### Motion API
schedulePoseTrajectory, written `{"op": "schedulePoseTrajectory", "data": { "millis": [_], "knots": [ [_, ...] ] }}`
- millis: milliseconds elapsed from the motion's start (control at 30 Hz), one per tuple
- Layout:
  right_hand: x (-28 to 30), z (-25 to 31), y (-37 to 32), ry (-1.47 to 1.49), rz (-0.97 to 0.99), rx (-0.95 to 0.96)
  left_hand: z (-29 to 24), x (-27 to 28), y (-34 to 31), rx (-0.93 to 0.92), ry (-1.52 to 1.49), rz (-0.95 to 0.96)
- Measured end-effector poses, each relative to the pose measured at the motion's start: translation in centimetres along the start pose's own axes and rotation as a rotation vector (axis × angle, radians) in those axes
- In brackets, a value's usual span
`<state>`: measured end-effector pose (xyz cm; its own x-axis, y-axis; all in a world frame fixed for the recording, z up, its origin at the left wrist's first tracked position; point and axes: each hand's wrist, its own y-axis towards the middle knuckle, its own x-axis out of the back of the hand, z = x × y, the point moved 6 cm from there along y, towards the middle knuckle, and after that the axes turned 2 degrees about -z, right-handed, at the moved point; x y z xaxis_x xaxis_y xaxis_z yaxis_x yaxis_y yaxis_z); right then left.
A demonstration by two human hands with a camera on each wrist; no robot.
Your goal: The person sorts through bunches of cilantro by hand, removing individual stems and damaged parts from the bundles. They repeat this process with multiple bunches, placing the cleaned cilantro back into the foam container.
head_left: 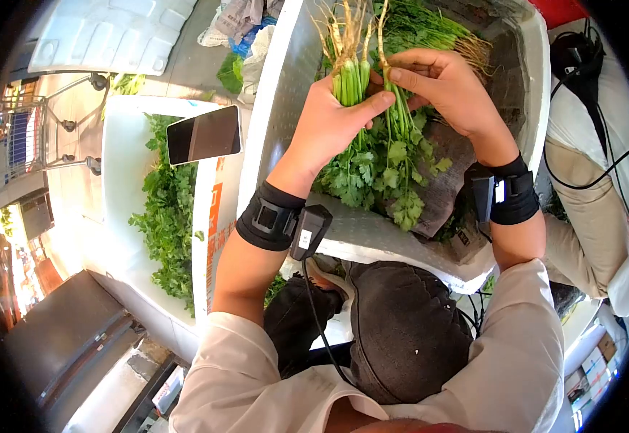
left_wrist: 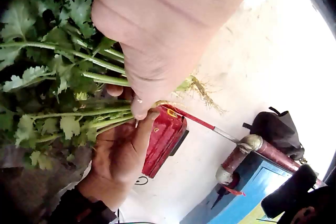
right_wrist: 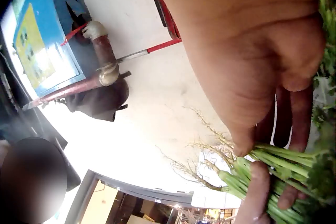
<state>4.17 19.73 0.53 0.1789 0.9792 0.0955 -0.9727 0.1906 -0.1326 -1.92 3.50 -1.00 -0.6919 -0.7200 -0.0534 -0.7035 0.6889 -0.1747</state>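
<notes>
In the head view my left hand (head_left: pixel 332 123) grips a bunch of leafy green stems (head_left: pixel 350 83), its pale roots pointing up and leaves hanging down. Close beside it, my right hand (head_left: pixel 441 86) pinches a thinner rooted plant (head_left: pixel 394 97) between thumb and fingers. The left wrist view shows the left hand (left_wrist: pixel 163 29) over the stems (left_wrist: pixel 105 77), with the right hand (left_wrist: pixel 118 155) below. Seen from the right wrist, the right hand (right_wrist: pixel 252 61) holds stems (right_wrist: pixel 283 161) near their roots, against the left hand's fingers (right_wrist: pixel 257 187).
A large white foam box (head_left: pixel 278 79) surrounds both hands; more rooted greens (head_left: pixel 437 32) and a dark cloth (head_left: pixel 448 162) lie inside. To the left, a phone (head_left: pixel 205 135) rests on the edge of another white box (head_left: pixel 123 144) holding greens. Another person's leg (head_left: pixel 582 195) is at the right.
</notes>
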Motion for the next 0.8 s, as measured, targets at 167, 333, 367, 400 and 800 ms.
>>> {"op": "schedulePoseTrajectory", "data": {
  "millis": [167,333,367,400,800],
  "knots": [
    [-1.1,0.1,0.2,0.134,0.133,0.178,-0.7,0.5,0.1,-0.032,-0.003,-0.082],
    [-0.8,-0.4,0.0,-0.024,0.108,0.165,-0.1,1.5,0.1,0.005,-0.091,-0.166],
    [-0.7,-0.7,0.2,-0.023,0.123,0.144,0.0,1.6,0.1,0.023,-0.083,-0.168],
    [-0.6,-0.9,0.3,-0.022,0.137,0.123,0.1,1.7,0.1,0.042,-0.076,-0.170],
    [-1.8,0.1,-0.2,-0.152,0.107,0.177,-0.2,1.4,0.0,0.050,-0.158,-0.183]
  ]
}}
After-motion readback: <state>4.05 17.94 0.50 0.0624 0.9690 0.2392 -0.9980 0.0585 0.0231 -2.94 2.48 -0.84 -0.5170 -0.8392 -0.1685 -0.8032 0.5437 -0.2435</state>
